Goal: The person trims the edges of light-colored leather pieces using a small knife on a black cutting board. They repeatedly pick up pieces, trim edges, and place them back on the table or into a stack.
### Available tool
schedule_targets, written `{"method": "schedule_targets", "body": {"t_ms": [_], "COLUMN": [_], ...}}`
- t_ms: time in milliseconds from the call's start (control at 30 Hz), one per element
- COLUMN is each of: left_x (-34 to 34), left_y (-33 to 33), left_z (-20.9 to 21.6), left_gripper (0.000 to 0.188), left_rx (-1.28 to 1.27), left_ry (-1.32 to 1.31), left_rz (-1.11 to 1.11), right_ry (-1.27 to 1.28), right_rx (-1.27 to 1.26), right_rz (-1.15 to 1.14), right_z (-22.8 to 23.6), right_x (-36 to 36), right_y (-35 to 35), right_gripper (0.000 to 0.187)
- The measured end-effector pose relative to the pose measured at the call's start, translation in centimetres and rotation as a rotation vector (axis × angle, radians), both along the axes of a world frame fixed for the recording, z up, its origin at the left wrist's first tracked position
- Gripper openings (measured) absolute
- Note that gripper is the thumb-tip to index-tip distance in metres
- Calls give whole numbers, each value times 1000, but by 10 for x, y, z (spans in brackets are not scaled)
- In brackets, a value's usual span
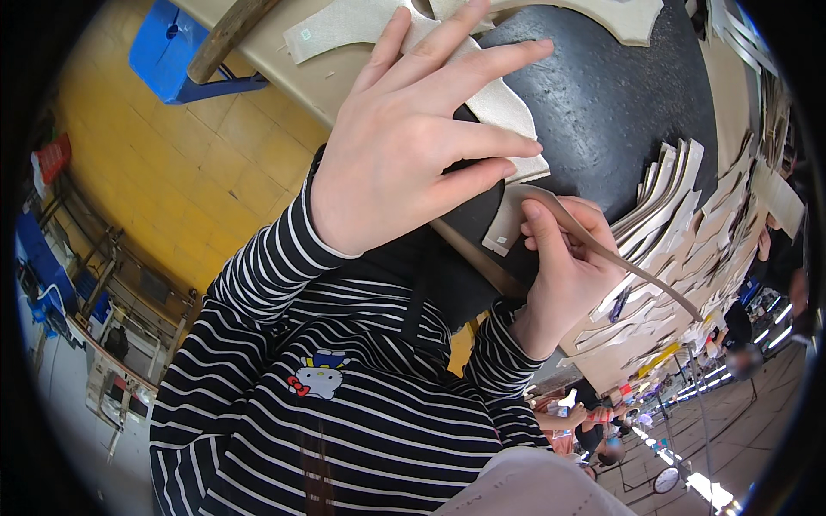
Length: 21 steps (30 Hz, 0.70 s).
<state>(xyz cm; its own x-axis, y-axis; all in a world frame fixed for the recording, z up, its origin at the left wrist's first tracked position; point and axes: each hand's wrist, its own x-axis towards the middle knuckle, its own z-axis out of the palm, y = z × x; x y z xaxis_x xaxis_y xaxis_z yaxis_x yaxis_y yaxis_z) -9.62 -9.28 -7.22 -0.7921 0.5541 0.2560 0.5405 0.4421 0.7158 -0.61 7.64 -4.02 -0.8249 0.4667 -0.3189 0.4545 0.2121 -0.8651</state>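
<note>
My left hand (413, 133) is spread, palm down, over a pale cut piece of leather or fabric (503, 116). That piece lies on a dark, rounded slab (602, 95). Whether the fingers press on it or hover I cannot tell. Lower right, my right hand (572, 262) pinches a thin taupe piece, leather-like (514, 219), between thumb and fingers. The piece bends over the fingers and trails off to the right as a long narrow strip. A small pale sticker is on its near end. More pale cut pieces (340, 30) lie along the slab's far edge.
A stack of cut pieces (667, 181) stands at the slab's right, with many more spread across the table beyond. A pen (618, 305) lies among them. A blue stool (172, 52) is on the yellow floor at upper left. Other people work at the far right.
</note>
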Motion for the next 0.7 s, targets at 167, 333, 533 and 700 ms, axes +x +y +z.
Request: {"method": "schedule_targets", "body": {"t_ms": [167,333,533,700], "left_x": [2,6,6,5], "left_y": [2,2,6,7], "left_z": [-2,-3,-5,-6], "left_gripper": [23,23,22,22], "left_rx": [-11,-15,-18,-25], "left_ry": [-11,-25,-20,-23], "left_rz": [37,80,109,121], "right_ry": [3,8,-12,-5], "right_rx": [7,8,8,12], "right_rz": [4,18,16,22], "right_z": [0,0,0,0], "right_x": [-1,-1,-1,-1], "right_y": [0,1,1,1], "right_gripper": [14,14,13,14]}}
